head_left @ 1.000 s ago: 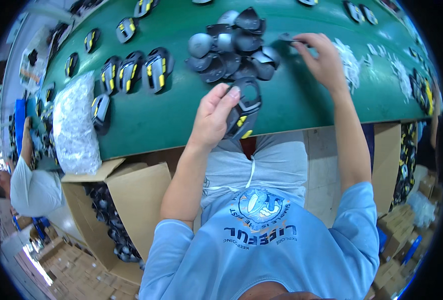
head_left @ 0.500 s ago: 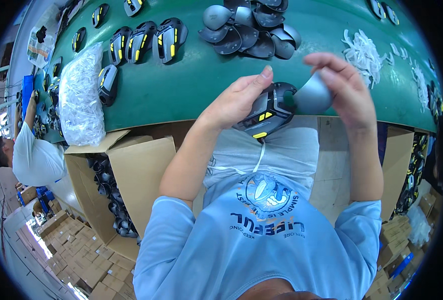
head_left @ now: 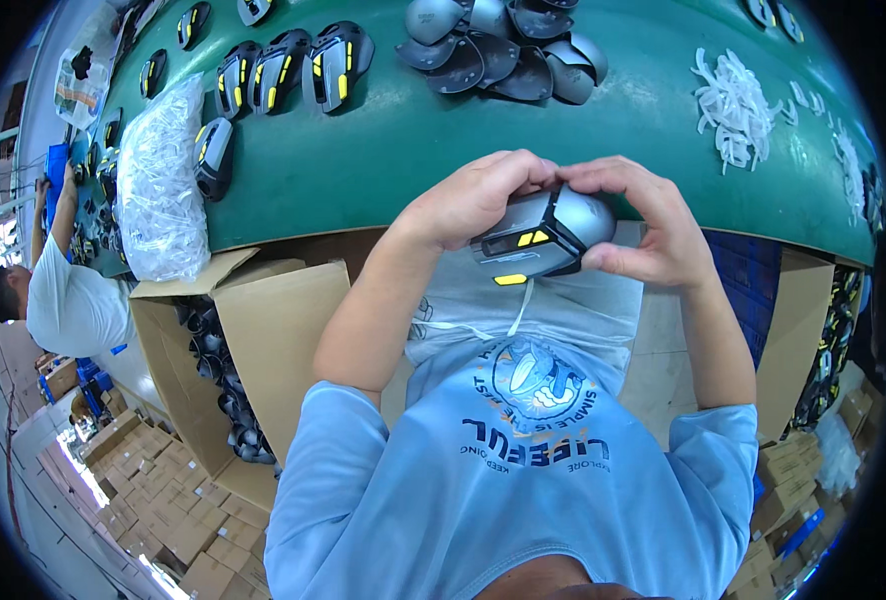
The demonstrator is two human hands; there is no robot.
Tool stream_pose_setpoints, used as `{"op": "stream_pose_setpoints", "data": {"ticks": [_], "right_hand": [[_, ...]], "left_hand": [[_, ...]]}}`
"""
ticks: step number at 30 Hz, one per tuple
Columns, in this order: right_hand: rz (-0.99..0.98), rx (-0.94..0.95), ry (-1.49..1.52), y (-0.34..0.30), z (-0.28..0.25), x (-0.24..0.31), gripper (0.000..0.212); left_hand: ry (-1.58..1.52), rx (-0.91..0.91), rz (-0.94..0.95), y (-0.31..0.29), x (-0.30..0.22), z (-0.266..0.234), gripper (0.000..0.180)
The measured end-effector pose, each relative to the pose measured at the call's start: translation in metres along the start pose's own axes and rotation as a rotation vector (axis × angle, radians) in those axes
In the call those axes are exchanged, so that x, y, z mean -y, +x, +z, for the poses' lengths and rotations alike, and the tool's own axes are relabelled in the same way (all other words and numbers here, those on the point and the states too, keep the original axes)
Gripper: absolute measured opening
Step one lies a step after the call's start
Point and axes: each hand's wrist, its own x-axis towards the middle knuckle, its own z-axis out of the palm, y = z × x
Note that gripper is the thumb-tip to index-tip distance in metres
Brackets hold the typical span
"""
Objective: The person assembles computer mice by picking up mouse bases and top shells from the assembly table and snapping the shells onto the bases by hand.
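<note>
Two hands of yours come together on one mouse-shaped housing (head_left: 526,240), grey and black with yellow accents, which you hold in front of you over your lap, at the near edge of the green table (head_left: 413,180). Your left hand (head_left: 478,200) is closed around its left end, with the thumb along the far side; the fingers underneath are hidden. Your right hand (head_left: 653,220) curves around the other end, where a smooth, rounded grey cover (head_left: 585,215) sits on the housing, and it grips with the fingertips at the far side and the thumb at the near side. Your hands meet, or nearly so, at the far edge; you cannot tell from this angle whether the cover is fully seated. Beyond your hands lies a heap of curved covers (head_left: 508,65), grey and dark. To its left stand three similar housings (head_left: 335,68) in a row, and another housing (head_left: 215,160) lies just beside a clear bag (head_left: 163,180) of whitish pieces. To the right is a pile of translucent strips (head_left: 738,110). Below the table on your left, an open carton (head_left: 283,330) holds more dark curved parts (head_left: 225,385). Farther left, a co-worker (head_left: 78,300) reaches toward the table.
</note>
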Motion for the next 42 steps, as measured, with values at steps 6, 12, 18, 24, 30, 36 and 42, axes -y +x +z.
{"op": "stream_pose_setpoints", "data": {"ticks": [6, 12, 18, 24, 30, 36, 42], "right_hand": [[-0.065, -0.234, 0.132, -0.005, 0.002, -0.007, 0.063], [-0.142, -0.018, -0.096, -0.003, -0.004, 0.006, 0.063], [-0.128, -0.044, -0.103, -0.013, -0.004, 0.007, 0.065], [-0.121, -0.133, -0.029, -0.022, 0.002, -0.007, 0.052], [0.157, -0.784, 0.472, -0.004, 0.055, -0.013, 0.021], [0.042, -0.956, 1.076, 0.020, 0.043, -0.012, 0.062], [0.161, -0.742, 0.839, 0.017, 0.038, -0.025, 0.071]], "left_hand": [[0.590, 0.102, 0.106, -0.005, -0.012, 0.006, 0.039], [0.301, -0.021, 0.042, -0.001, -0.010, 0.007, 0.034], [0.098, -0.002, -0.036, -0.004, -0.013, 0.018, 0.030], [0.060, 0.222, 0.113, 0.001, -0.022, 0.020, 0.022], [1.171, -0.110, 0.842, -0.003, -0.017, 0.061, 0.017], [0.965, -0.100, 1.084, -0.001, -0.022, 0.044, 0.045], [1.151, -0.109, 1.107, 0.001, 0.001, 0.052, 0.046]]}}
